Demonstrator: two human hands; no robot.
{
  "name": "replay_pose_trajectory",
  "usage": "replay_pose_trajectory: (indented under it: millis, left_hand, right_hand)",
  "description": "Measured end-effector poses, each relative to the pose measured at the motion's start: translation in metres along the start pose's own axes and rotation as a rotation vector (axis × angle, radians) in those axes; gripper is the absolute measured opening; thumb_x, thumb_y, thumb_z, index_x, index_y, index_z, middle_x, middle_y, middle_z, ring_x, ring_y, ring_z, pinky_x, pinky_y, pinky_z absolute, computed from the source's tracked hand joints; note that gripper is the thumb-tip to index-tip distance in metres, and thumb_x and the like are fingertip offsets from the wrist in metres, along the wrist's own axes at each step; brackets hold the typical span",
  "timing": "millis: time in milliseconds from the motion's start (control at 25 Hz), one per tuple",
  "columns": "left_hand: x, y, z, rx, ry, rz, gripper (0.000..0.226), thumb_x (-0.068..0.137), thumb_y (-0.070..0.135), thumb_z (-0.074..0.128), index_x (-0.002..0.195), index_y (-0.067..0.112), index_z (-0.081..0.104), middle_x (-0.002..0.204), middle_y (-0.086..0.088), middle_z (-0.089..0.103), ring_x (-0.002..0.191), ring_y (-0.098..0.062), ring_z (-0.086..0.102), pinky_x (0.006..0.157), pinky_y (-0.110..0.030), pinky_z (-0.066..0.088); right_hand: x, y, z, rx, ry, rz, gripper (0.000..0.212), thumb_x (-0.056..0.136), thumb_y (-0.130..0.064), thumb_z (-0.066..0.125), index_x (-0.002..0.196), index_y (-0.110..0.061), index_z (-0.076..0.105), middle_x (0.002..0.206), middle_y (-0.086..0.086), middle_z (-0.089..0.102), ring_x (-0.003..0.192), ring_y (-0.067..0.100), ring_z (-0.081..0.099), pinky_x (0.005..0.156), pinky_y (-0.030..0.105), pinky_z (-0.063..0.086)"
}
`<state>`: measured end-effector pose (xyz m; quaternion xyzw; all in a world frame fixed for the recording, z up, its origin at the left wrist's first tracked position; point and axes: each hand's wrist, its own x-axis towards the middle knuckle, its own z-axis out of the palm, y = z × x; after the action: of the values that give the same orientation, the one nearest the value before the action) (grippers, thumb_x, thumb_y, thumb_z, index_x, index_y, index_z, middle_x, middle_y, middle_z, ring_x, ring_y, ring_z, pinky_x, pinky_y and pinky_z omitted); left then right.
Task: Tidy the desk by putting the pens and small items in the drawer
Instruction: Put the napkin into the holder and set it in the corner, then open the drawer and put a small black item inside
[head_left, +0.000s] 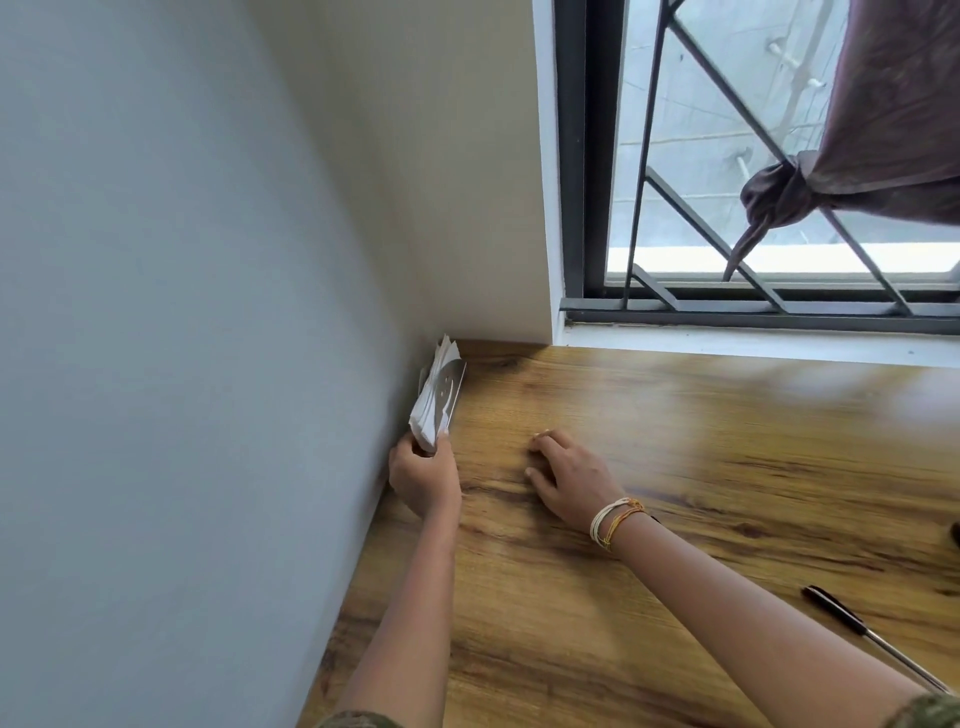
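My left hand (422, 480) grips the near end of a stack of white papers and cards (436, 397), which stands on edge against the left wall at the back corner of the wooden desk (701, 467). My right hand (569, 483) lies palm down on the desk just right of the stack, fingers curled, with string bracelets on the wrist. Whether a small thing lies under its fingers cannot be told. A black pen with a silver barrel (878, 640) lies on the desk at the lower right, beside my right forearm. No drawer is in view.
A grey wall (182, 364) borders the desk on the left. A barred window (753, 182) with a sill runs along the back, and a knotted purple curtain (857, 176) hangs at the upper right. A dark object (955, 535) pokes in at the right edge.
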<state>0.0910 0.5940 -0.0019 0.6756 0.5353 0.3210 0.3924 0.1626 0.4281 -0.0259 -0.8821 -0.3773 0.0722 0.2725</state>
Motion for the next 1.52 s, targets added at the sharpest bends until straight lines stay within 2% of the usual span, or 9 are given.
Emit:
replay_pose_trajectory:
  millis: [160, 320, 440, 600, 960, 1080, 1200, 1320, 1520]
  left_hand:
    - [-0.012, 0.006, -0.001, 0.077, -0.164, -0.086, 0.061, 0.07, 0.027, 0.081, 0.119, 0.001, 0.054, 0.122, -0.012, 0.05, 0.105, -0.03, 0.057, 0.088, -0.039, 0.049]
    - [-0.044, 0.012, -0.008, 0.212, -0.256, -0.234, 0.073, 0.076, 0.03, 0.072, 0.134, 0.0, 0.04, 0.144, -0.013, 0.034, 0.123, -0.036, 0.048, 0.095, -0.047, 0.046]
    - [-0.073, 0.012, -0.012, 0.472, -0.369, -0.192, 0.085, 0.076, 0.033, 0.062, 0.144, 0.002, 0.024, 0.155, -0.012, 0.019, 0.142, -0.031, 0.026, 0.115, -0.053, 0.016]
    - [-0.124, 0.014, -0.014, 0.599, -0.503, -0.106, 0.096, 0.083, 0.044, 0.057, 0.153, 0.008, 0.003, 0.161, -0.011, -0.002, 0.149, -0.027, 0.0, 0.115, -0.057, 0.0]
    - [-0.302, 0.007, -0.027, 0.464, -0.539, 0.219, 0.069, 0.089, 0.034, 0.053, 0.147, 0.012, 0.024, 0.159, -0.018, 0.012, 0.148, -0.033, 0.006, 0.113, -0.062, 0.003]
    - [-0.387, 0.002, -0.034, 0.356, -0.545, 0.372, 0.06, 0.087, 0.027, 0.057, 0.141, 0.012, 0.036, 0.15, -0.018, 0.029, 0.143, -0.035, 0.023, 0.113, -0.059, 0.017]
    - [-0.468, -0.017, -0.043, 0.294, -0.625, 0.722, 0.057, 0.086, 0.022, 0.057, 0.139, 0.012, 0.04, 0.148, -0.017, 0.034, 0.139, -0.033, 0.032, 0.109, -0.06, 0.029]
    - [-0.533, -0.03, -0.046, 0.38, -0.779, 0.934, 0.059, 0.092, 0.028, 0.053, 0.145, 0.017, 0.032, 0.157, -0.013, 0.023, 0.146, -0.028, 0.023, 0.115, -0.054, 0.024]
    - [-0.6, -0.043, -0.042, 0.566, -0.932, 0.986, 0.058, 0.097, 0.043, 0.038, 0.149, 0.02, 0.027, 0.16, -0.01, 0.013, 0.149, -0.025, 0.014, 0.118, -0.055, 0.013]
  right_hand:
    - [-0.006, -0.006, -0.01, -0.15, -0.073, -0.035, 0.049, 0.086, -0.043, 0.054, 0.126, -0.015, 0.051, 0.133, 0.003, 0.051, 0.122, 0.023, 0.05, 0.103, 0.034, 0.042]
    - [-0.028, -0.01, -0.019, -0.347, 0.017, -0.049, 0.05, 0.084, -0.045, 0.054, 0.124, -0.016, 0.052, 0.135, 0.007, 0.052, 0.129, 0.026, 0.046, 0.11, 0.037, 0.034]
    - [-0.054, -0.002, -0.026, -0.39, 0.05, 0.009, 0.053, 0.084, -0.045, 0.051, 0.127, -0.013, 0.05, 0.143, 0.01, 0.047, 0.135, 0.027, 0.041, 0.112, 0.039, 0.03]
    - [-0.095, 0.012, -0.045, -0.393, 0.113, 0.102, 0.063, 0.085, -0.047, 0.037, 0.137, -0.012, 0.044, 0.148, 0.012, 0.042, 0.139, 0.028, 0.037, 0.113, 0.044, 0.028]
    - [-0.258, 0.093, -0.109, -0.252, 0.281, 0.219, 0.049, 0.085, -0.035, 0.057, 0.129, -0.013, 0.052, 0.138, 0.007, 0.051, 0.134, 0.027, 0.042, 0.113, 0.043, 0.029]
    - [-0.335, 0.122, -0.133, -0.242, 0.317, 0.219, 0.043, 0.083, -0.03, 0.061, 0.122, -0.014, 0.058, 0.128, 0.007, 0.058, 0.125, 0.027, 0.051, 0.108, 0.041, 0.036]
    - [-0.407, 0.148, -0.158, -0.221, 0.333, 0.263, 0.038, 0.08, -0.024, 0.063, 0.117, -0.015, 0.06, 0.117, 0.005, 0.062, 0.113, 0.024, 0.057, 0.1, 0.036, 0.045]
    - [-0.472, 0.173, -0.179, -0.185, 0.408, 0.331, 0.036, 0.08, -0.015, 0.062, 0.115, -0.012, 0.057, 0.107, 0.007, 0.061, 0.098, 0.024, 0.06, 0.083, 0.034, 0.053]
    - [-0.561, 0.193, -0.188, -0.027, 0.493, 0.517, 0.01, 0.076, -0.01, 0.058, 0.084, -0.016, 0.055, 0.074, -0.005, 0.057, 0.06, 0.013, 0.053, 0.053, 0.026, 0.045]
